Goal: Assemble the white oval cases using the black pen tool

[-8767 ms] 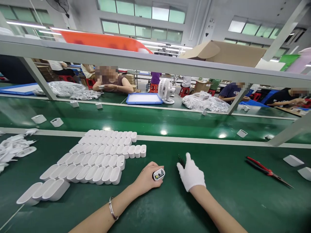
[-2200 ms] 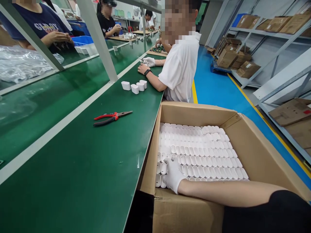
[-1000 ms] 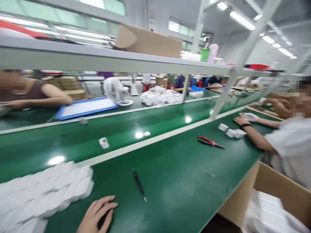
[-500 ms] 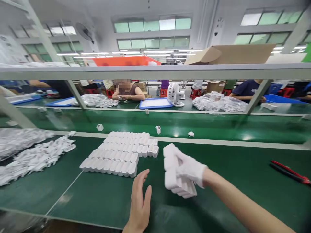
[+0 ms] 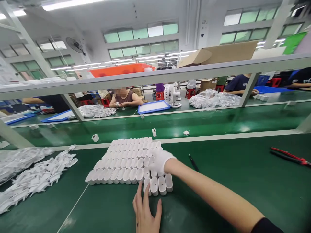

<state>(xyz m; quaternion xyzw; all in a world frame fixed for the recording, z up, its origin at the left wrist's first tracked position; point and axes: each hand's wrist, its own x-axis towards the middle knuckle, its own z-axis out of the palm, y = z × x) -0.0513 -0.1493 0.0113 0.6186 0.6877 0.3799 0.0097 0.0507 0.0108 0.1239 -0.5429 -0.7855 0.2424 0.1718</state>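
Observation:
Rows of white oval plastic casings [image 5: 116,163] stand side by side on the green bench. My right hand [image 5: 160,161], in a white glove, is wrapped over casings at the right end of these rows; its fingertips are partly hidden. In front of it is a short row of casings with open tops [image 5: 154,186]. My bare left hand [image 5: 147,207] is open with fingers spread, its fingertips at the left end of that short row. A black pen [image 5: 193,162] lies beyond my right forearm.
Loose white plastic pieces [image 5: 41,174] lie heaped at left. Red-and-black pliers [image 5: 289,156] rest at right. A few small white parts [image 5: 95,138] sit on the green strip behind. A shelf [image 5: 145,77] crosses overhead; a fan [image 5: 171,96] and co-workers are beyond.
My right hand has brought its bunch of casings left and down against the rows, now standing with tops up. My left hand has moved to their front. The pen has come into view.

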